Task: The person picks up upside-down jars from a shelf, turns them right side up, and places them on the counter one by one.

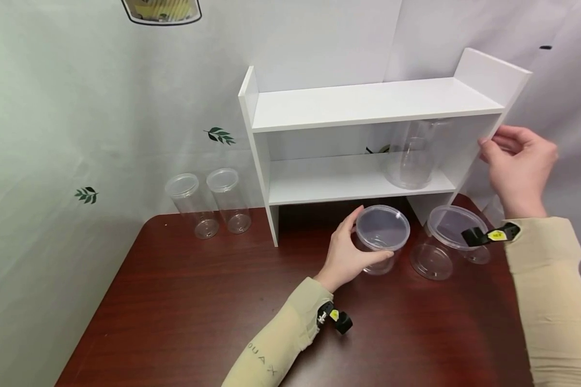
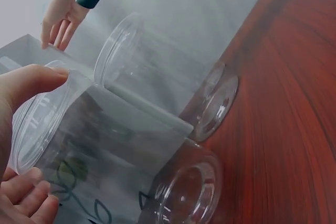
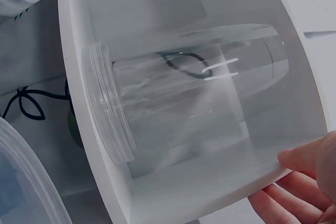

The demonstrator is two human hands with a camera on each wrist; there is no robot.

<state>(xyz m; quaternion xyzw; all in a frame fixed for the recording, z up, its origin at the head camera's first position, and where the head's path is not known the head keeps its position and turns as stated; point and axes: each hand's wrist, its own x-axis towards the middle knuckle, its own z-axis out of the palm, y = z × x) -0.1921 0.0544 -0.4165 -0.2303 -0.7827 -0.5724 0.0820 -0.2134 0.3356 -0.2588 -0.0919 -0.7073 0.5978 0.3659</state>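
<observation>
My left hand [image 1: 346,255] grips a clear plastic jar [image 1: 382,228] from its left, thumb and fingers spread around the lidded top. The jar stands on the table in front of the white shelf [image 1: 377,105]. My right hand [image 1: 525,166] pinches the front edge of the shelf's right side panel, thumb inside and fingers outside, as the right wrist view shows. Within the shelf's middle level, a tall clear jar [image 3: 184,87] stands with its ringed end down on the board. Another lidded clear jar [image 1: 457,228] is on the table below my right wrist.
Two slim clear jars with lids, one left [image 1: 191,201] and one right [image 1: 229,199], stand at the table's back left. Behind everything hangs a pale cloth [image 1: 140,107] with leaf prints. The dark red table [image 1: 198,301] extends toward the front.
</observation>
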